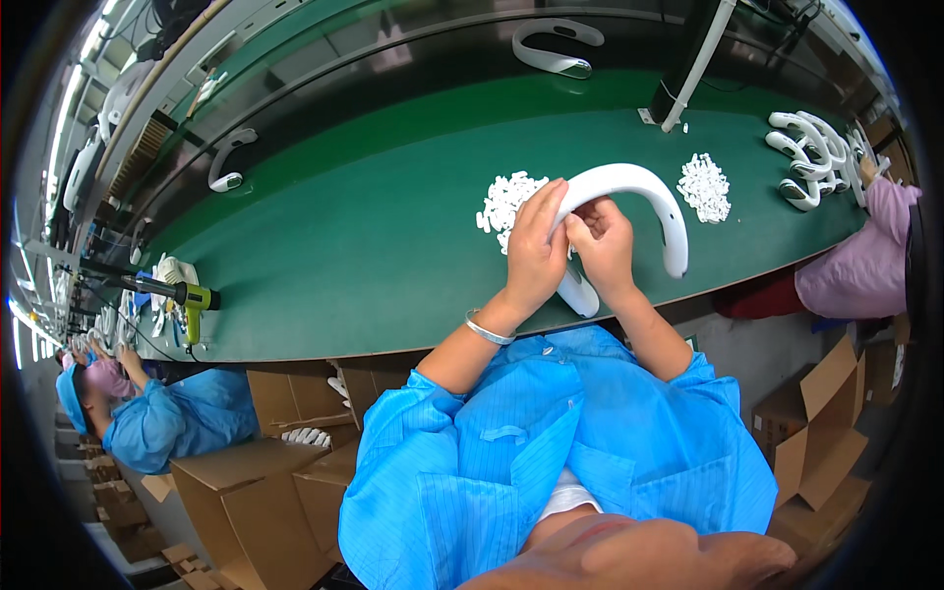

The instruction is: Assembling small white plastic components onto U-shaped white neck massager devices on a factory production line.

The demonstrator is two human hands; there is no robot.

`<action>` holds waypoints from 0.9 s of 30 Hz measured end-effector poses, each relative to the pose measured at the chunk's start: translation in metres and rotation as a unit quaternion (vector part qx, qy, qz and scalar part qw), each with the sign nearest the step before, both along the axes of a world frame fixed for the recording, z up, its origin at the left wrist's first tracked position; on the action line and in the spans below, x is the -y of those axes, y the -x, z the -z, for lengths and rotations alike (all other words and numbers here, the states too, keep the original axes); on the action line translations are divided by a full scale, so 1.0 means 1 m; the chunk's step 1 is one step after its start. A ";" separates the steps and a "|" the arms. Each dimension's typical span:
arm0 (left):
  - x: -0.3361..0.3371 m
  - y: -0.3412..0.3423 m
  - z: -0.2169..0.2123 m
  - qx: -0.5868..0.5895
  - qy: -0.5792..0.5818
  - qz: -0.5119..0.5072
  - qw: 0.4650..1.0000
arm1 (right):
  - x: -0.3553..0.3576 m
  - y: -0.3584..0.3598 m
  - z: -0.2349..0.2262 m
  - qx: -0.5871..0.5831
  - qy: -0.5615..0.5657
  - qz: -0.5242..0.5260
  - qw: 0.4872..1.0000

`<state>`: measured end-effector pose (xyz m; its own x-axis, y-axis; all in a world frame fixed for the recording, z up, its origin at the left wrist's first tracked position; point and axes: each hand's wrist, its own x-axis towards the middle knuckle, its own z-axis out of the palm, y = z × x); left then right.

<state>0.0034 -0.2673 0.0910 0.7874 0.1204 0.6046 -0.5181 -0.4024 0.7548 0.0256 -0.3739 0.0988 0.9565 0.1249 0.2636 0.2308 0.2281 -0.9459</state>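
A white U-shaped neck fan (629,179) is held up over the green workbench, its open side toward me. My left hand (536,246) wraps around its left arm, the fingers lying over the outer side. My right hand (603,246) is inside the curve, with fingers curled and the thumb pressed close to the left arm of the fan. What the right fingertips pinch, if anything, is hidden. Just beyond my left hand lies a pile of small white plastic pieces (506,200). A second pile of smaller white pieces (704,189) lies to the right of the fan.
Several neck fans (808,152) are stacked at the right, beside a co-worker's pink sleeve (870,261). Single fans (559,49) lie on the dark strip behind the green bench (374,236). A green heat gun (197,299) stands left. Cardboard boxes (261,511) sit below the bench.
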 end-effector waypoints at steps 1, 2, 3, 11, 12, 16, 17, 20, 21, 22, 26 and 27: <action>0.001 0.000 0.000 0.000 -0.001 0.001 1.000 | 0.000 -0.001 -0.002 -0.019 0.010 -0.003 1.000; 0.002 -0.001 0.000 0.001 0.006 -0.001 1.000 | 0.000 -0.002 -0.004 -0.019 0.010 -0.002 1.000; 0.003 -0.002 0.000 0.003 0.013 -0.004 1.000 | 0.000 -0.004 -0.005 -0.021 0.022 0.002 1.000; 0.017 -0.022 -0.012 0.069 -0.003 -0.045 0.997 | -0.006 -0.024 -0.018 -0.022 -0.030 0.060 0.997; 0.018 -0.025 -0.014 0.072 0.005 -0.042 0.996 | -0.004 -0.023 -0.022 -0.020 -0.030 0.062 0.997; 0.016 -0.028 -0.020 0.025 0.064 -0.026 0.997 | 0.006 -0.025 -0.035 0.042 0.064 0.007 0.997; 0.017 -0.031 -0.016 0.021 0.105 -0.009 0.994 | 0.009 -0.028 -0.043 0.071 0.174 0.002 0.982; 0.018 -0.034 -0.010 0.014 0.151 0.007 0.988 | 0.016 -0.039 -0.046 0.150 0.355 0.018 0.923; 0.017 -0.036 -0.011 0.012 0.156 0.005 0.988 | 0.015 -0.041 -0.048 0.173 0.356 0.026 0.918; 0.016 -0.037 -0.013 0.012 0.155 0.004 0.988 | 0.014 -0.043 -0.051 0.196 0.356 0.033 0.913; 0.012 -0.040 -0.018 -0.007 0.158 0.001 0.987 | 0.012 -0.051 -0.056 0.111 0.328 -0.011 0.938; 0.010 -0.042 -0.017 -0.015 0.169 0.007 0.985 | 0.008 -0.053 -0.055 0.125 0.285 -0.006 0.950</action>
